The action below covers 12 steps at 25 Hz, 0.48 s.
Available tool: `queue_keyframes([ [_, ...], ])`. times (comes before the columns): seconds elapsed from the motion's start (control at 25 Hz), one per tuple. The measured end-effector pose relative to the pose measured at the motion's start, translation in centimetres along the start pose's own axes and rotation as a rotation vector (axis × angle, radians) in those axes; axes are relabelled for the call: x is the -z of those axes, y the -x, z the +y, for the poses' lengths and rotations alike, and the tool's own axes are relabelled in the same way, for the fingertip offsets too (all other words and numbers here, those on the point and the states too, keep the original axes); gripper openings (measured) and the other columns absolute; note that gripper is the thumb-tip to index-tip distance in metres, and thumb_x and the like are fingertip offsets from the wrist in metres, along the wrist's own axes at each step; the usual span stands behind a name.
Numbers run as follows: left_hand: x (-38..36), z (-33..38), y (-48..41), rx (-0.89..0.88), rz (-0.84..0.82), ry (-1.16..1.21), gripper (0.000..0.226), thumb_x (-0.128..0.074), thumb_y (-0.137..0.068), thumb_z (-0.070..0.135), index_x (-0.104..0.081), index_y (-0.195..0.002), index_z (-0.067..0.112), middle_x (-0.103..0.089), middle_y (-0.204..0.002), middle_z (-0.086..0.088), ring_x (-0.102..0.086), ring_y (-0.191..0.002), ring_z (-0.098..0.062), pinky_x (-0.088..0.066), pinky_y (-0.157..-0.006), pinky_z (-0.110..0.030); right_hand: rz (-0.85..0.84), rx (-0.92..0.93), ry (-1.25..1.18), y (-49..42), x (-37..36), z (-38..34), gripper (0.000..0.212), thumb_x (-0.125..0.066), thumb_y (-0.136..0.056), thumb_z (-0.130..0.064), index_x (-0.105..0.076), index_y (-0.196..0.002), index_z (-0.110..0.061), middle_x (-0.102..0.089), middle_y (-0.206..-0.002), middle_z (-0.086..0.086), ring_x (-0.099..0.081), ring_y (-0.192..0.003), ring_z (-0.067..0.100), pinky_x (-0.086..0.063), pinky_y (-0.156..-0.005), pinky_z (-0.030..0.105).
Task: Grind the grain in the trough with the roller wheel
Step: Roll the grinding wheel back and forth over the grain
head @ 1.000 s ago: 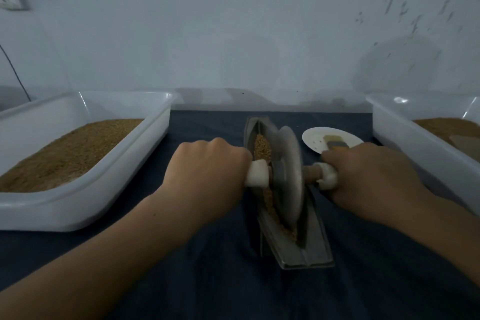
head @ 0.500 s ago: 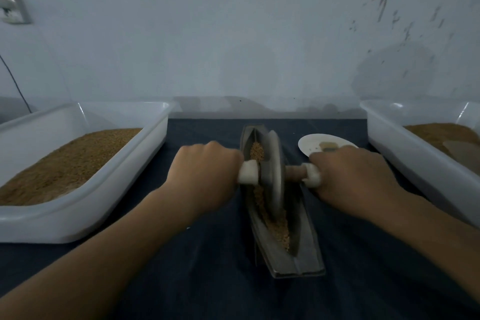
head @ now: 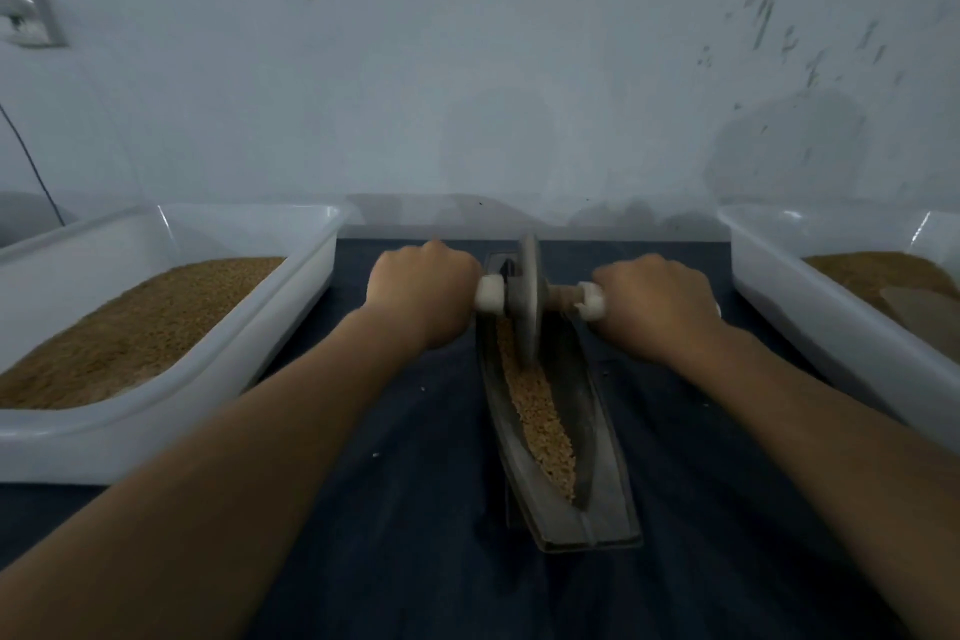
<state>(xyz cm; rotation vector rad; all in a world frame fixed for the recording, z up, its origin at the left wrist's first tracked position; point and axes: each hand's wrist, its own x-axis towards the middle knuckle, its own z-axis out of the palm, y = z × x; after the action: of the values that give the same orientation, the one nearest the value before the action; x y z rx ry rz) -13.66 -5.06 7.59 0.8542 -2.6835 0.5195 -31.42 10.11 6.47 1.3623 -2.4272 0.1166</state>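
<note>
Both fists are closed on the axle: left hand (head: 421, 286) and right hand (head: 654, 307) each wrap a white end grip (head: 490, 299); roller wheel (head: 529, 296) has run from mid-trough out to the far end of the trough (head: 597, 431), upright in the groove; grain (head: 540, 411) lies exposed along the near stretch, looks coarse; my read: forward stroke done, pull-back pass next; grinding far from finished.

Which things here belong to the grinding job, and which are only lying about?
In use: grey metal roller wheel, its axle gripped by the left hand and right hand; long grey metal trough; brown grain inside it.
Lying about: white plastic tub of grain at left; white plastic tub at right; wall socket.
</note>
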Motion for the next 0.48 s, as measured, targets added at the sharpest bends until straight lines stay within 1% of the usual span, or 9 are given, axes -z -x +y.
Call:
queue_keyframes([
  [0.04, -0.1, 0.2, 1.4, -0.019, 0.023, -0.018, 0.007, -0.062, -0.087, 0.028, -0.061, -0.093, 0.026, -0.05, -0.078, 0.001, -0.057, -0.07, -0.024, -0.037, -0.058, -0.036, 0.01, 0.018, 0.016, 1.3, -0.1, 0.4, 0.024, -0.06, -0.087, -0.046, -0.05, -0.075, -0.028, -0.059, -0.083, -0.007, -0.049, -0.066, 0.016, -0.035, -0.056, 0.03],
  [0.08, 0.0, 0.4, 3.3, -0.042, 0.079, -0.031, 0.011, -0.065, -0.085, 0.031, -0.055, -0.086, 0.028, -0.041, -0.07, 0.005, -0.046, -0.058, -0.018, -0.033, -0.053, -0.033, 0.045, 0.041, 0.05, 3.2, -0.2, 0.7, 0.027, -0.057, -0.084, -0.05, -0.046, -0.073, -0.028, -0.056, -0.078, -0.008, -0.05, -0.064, 0.015, -0.033, -0.052, 0.029],
  [0.12, 0.2, 0.4, 5.1, -0.075, 0.137, -0.04, 0.024, -0.069, -0.08, 0.035, -0.046, -0.078, 0.031, -0.032, -0.063, 0.008, -0.032, -0.049, -0.013, -0.026, -0.048, -0.029, 0.092, 0.077, 0.082, 5.2, -0.1, 1.0, 0.029, -0.051, -0.081, -0.056, -0.042, -0.07, -0.031, -0.051, -0.073, -0.009, -0.05, -0.062, 0.015, -0.03, -0.049, 0.028],
  [0.16, 0.3, 0.3, 6.5, -0.128, 0.181, -0.045, 0.037, -0.074, -0.073, 0.039, -0.038, -0.073, 0.034, -0.024, -0.059, 0.01, -0.02, -0.045, -0.009, -0.016, -0.044, -0.025, 0.128, 0.114, 0.084, 7.0, 0.0, 1.3, 0.03, -0.045, -0.078, -0.061, -0.036, -0.066, -0.035, -0.045, -0.066, -0.011, -0.048, -0.057, 0.015, -0.026, -0.047, 0.026],
  [0.2, 0.8, 0.0, 7.0, -0.172, 0.216, -0.062, 0.046, -0.078, -0.067, 0.042, -0.033, -0.071, 0.035, -0.019, -0.057, 0.012, -0.013, -0.044, -0.007, -0.01, -0.044, -0.022, 0.16, 0.137, 0.061, 8.2, 0.2, 1.6, 0.031, -0.04, -0.076, -0.064, -0.03, -0.062, -0.038, -0.039, -0.06, -0.012, -0.045, -0.051, 0.014, -0.021, -0.045, 0.023],
  [0.24, 1.2, -0.1, 6.9, -0.206, 0.232, -0.077, 0.049, -0.08, -0.065, 0.043, -0.032, -0.07, 0.036, -0.018, -0.056, 0.013, -0.011, -0.044, -0.006, -0.008, -0.044, -0.021, 0.182, 0.143, 0.038, 8.7, 0.4, 1.9, 0.031, -0.037, -0.074, -0.065, -0.026, -0.061, -0.04, -0.035, -0.057, -0.013, -0.041, -0.047, 0.013, -0.017, -0.045, 0.021],
  [0.32, 0.7, 0.2, 5.9, -0.174, 0.143, -0.073, 0.035, -0.073, -0.075, 0.04, -0.038, -0.073, 0.036, -0.024, -0.06, 0.011, -0.02, -0.046, -0.009, -0.016, -0.044, -0.025, 0.141, 0.097, 0.066, 7.8, 0.4, 1.6, 0.032, -0.038, -0.077, -0.064, -0.033, -0.062, -0.036, -0.041, -0.062, -0.012, -0.045, -0.051, 0.014, -0.019, -0.045, 0.023],
  [0.4, -0.5, 0.3, 3.1, -0.07, 0.079, -0.021, 0.012, -0.063, -0.085, 0.036, -0.052, -0.084, 0.032, -0.033, -0.068, 0.007, -0.037, -0.055, -0.017, -0.031, -0.052, -0.033, 0.094, 0.03, 0.119, 4.5, -0.1, 0.6, 0.03, -0.053, -0.084, -0.053, -0.042, -0.07, -0.028, -0.05, -0.072, -0.009, -0.049, -0.06, 0.016, -0.023, -0.048, 0.026],
  [0.48, -1.1, -0.1, 0.5, 0.001, 0.019, 0.032, 0.007, -0.059, -0.089, 0.031, -0.059, -0.095, 0.027, -0.042, -0.076, 0.004, -0.047, -0.068, -0.022, -0.038, -0.06, -0.037, 0.066, 0.018, 0.103, 0.7, -0.2, -0.5, 0.024, -0.064, -0.086, -0.041, -0.047, -0.077, -0.027, -0.057, -0.08, -0.006, -0.052, -0.069, 0.019, -0.031, -0.054, 0.028],
])
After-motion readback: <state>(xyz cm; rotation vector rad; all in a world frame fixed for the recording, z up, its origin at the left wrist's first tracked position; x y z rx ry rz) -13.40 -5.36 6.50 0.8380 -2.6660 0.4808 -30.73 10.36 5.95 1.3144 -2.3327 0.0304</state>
